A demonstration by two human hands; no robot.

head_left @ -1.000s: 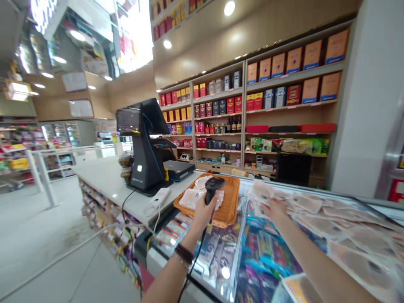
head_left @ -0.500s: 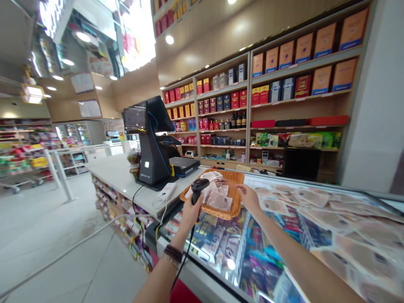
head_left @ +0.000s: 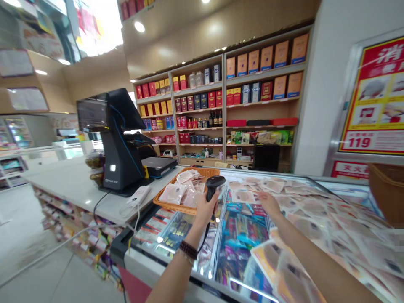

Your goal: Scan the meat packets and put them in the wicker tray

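Wall poster [head_left: 375,97] "119"; packets [head_left: 315,227], print unclear

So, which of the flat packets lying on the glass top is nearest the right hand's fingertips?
The pale packet at the spread's near-left corner, its right end at the right hand's fingertips; the others lie behind it or farther right.
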